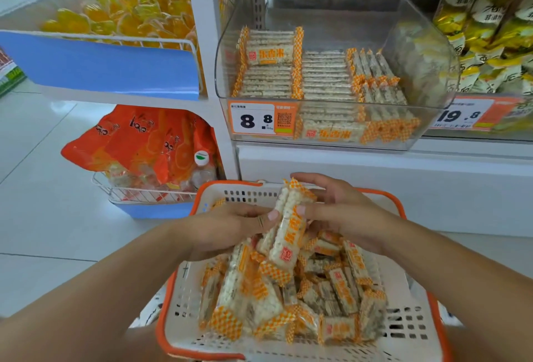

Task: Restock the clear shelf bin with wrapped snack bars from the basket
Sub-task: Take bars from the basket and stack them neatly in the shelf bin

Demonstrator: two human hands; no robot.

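Note:
A white basket (pixel 184 298) with an orange rim sits below me, heaped with wrapped snack bars (pixel 331 301) in white and orange checked wrappers. Over the heap, my left hand (pixel 227 226) and my right hand (pixel 340 211) grip a small stack of bars (pixel 288 232) between them, thumbs pressed on its two sides. The clear shelf bin (pixel 427 53) stands on the shelf above, with rows of the same bars (pixel 323 79) filling its left and middle; its right part holds none.
An 8.8 price tag (pixel 252 119) is stuck on the bin's front. A wire basket of orange sweets (pixel 121 10) hangs at upper left, and orange bags (pixel 150 142) fill a lower wire basket. Yellow packets (pixel 490 30) crowd the shelf to the right.

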